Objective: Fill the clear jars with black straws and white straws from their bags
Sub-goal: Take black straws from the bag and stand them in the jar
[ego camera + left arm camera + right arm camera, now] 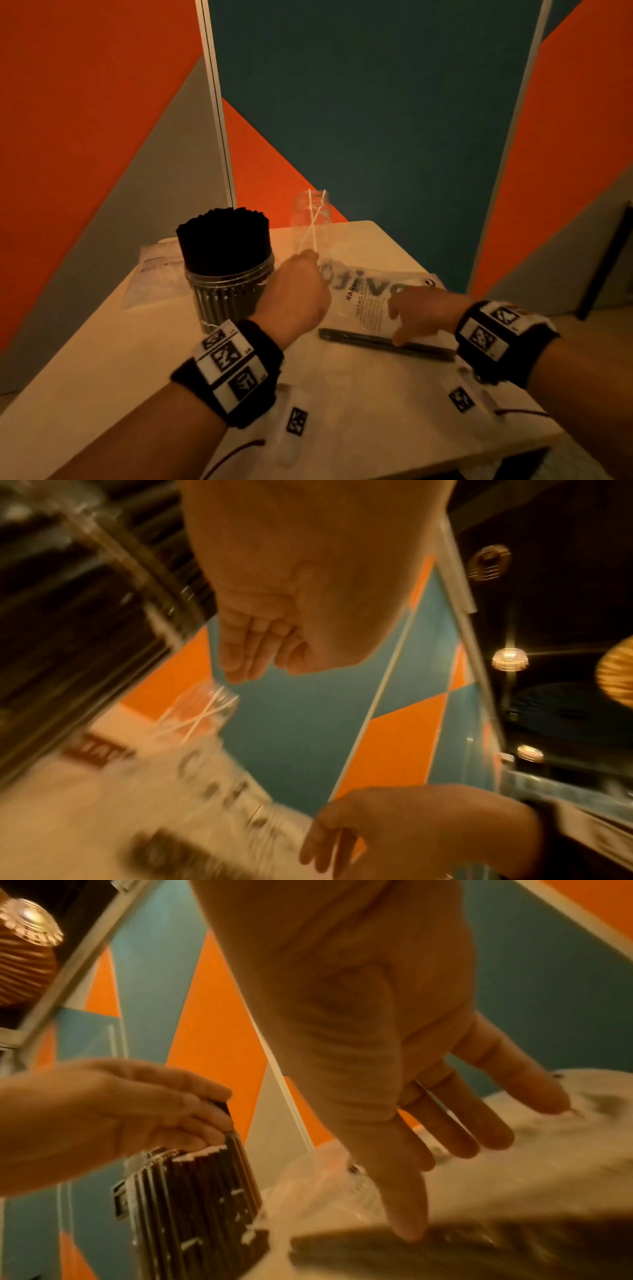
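Head view. Table (113, 359), one, pale, filling the lower half of the frame. Jars, two: one clear jar (230, 294) left of centre, packed with black straws (224, 236) too many to count; a second clear jar (311, 219) behind it at centre, holding two white straws (313, 222) that cross. Bags, two: a printed clear bag (370, 301) lying flat at right of centre, and a flat clear bag (154, 277) at the left, behind the full jar. A dark strip (383, 342) lies along the printed bag's near edge. Left hand (294, 291), one, at centre between the jars, fingers curled; whether it holds anything cannot be told here. Right hand (421, 311), one, fingers spread, fingertips pressed on the printed bag at the dark strip. Wristbands with black-and-white markers, two.

Left wrist view, blurred. Left hand (267, 642) at upper centre, fingers close together and bent, above the second jar (205, 710); nothing plainly gripped. Right hand (394, 831) at the lower right.

Right wrist view. Right hand (394, 1083) flat, fingers apart, on the crinkled bag (514, 1164). Left hand (120, 1118) at the left, in front of the full jar (192, 1204); touching or not, unclear.
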Demonstrator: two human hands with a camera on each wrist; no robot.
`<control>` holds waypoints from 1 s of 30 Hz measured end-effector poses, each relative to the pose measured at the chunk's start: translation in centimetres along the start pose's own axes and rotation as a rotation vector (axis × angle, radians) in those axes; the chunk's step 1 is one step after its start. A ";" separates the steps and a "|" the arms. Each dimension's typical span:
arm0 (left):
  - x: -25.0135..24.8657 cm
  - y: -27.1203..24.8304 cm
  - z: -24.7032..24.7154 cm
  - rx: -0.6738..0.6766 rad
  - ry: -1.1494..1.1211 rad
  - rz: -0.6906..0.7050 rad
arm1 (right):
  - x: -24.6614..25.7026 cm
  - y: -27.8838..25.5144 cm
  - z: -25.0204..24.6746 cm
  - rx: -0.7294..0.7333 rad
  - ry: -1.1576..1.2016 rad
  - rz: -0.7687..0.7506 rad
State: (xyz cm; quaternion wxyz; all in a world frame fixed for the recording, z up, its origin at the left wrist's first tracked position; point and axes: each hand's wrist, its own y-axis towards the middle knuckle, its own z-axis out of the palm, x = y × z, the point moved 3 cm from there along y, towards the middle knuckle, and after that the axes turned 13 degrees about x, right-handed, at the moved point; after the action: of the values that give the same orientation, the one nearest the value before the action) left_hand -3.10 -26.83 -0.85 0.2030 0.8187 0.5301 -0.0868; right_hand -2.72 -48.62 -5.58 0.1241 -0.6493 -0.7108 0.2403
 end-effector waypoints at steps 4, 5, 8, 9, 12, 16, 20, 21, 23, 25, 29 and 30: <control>1.2 1.7 5.1 0.367 -0.264 -0.267 | -1.2 0.2 3.2 0.021 -0.029 -0.043; 1.3 2.0 5.9 0.386 -0.366 -0.304 | -1.4 0.3 3.4 0.004 -0.033 -0.061; 1.9 2.3 7.1 0.355 -0.816 -0.402 | -2.1 0.6 3.2 -0.038 -0.081 -0.070; 2.1 2.2 7.3 0.369 -0.954 -0.428 | -2.3 0.7 3.2 -0.044 -0.092 -0.068; 2.1 1.6 7.8 0.548 -1.001 -0.311 | -2.6 1.0 2.8 -0.055 -0.120 -0.073; 1.5 1.4 9.0 0.593 -0.598 -0.071 | -2.6 1.3 2.5 -0.072 -0.128 -0.081; 0.8 1.5 10.8 0.633 -0.497 -0.080 | -2.7 1.6 2.5 -0.098 -0.084 -0.082; 0.8 1.4 11.2 0.639 -0.475 -0.089 | -2.8 1.6 2.6 -0.102 -0.081 -0.081; 0.3 1.2 11.2 0.677 -0.494 -0.056 | -3.0 1.8 2.7 -0.104 -0.092 -0.075; -0.4 0.8 11.0 0.762 -0.569 0.034 | -3.3 1.9 2.7 -0.098 -0.101 -0.055; -1.5 0.5 11.1 0.818 -0.163 0.161 | -3.6 2.2 2.4 -0.105 -0.098 -0.022; -1.8 0.4 11.2 0.820 -0.002 0.167 | -3.6 2.2 2.4 -0.099 -0.094 -0.013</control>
State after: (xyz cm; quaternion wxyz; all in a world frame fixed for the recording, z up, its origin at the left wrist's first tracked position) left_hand -2.68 -33.27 -10.24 -0.1327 0.8718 0.3833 -0.2747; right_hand -1.50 -52.49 -8.28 0.0598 -0.6382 -0.7310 0.2340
